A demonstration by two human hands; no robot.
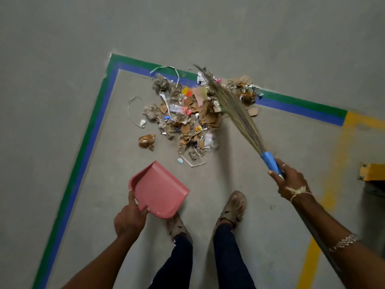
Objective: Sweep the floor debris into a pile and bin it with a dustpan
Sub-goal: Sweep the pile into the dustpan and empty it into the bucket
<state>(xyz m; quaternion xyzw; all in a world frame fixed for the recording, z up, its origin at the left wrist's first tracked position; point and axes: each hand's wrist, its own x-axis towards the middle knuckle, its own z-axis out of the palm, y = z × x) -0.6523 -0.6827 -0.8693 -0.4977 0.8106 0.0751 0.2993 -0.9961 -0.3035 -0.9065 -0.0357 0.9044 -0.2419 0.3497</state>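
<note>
Debris pile [185,117] gathered on the grey floor [62,38], inside the corner of the green and blue tape lines [100,105].

At the left, a pink dustpan [160,190] is gripped at its rear rim by the left hand [129,220], fingers [145,210] wrapped over the edge, its open mouth tilted toward the pile and just short of it. Torn cardboard, crumpled paper, wrappers and white strips are seen heaped together, with a brown crumpled scrap [146,141] lying apart at the pile's left. Two sandalled feet [231,207] are placed below the pile. At the right, a grass broom [235,109] is held by its blue handle in the right hand [289,180], fingers closed around it, bristles laid across the pile's far right side. Yellow floor lines [333,184] are visible beyond.
</note>
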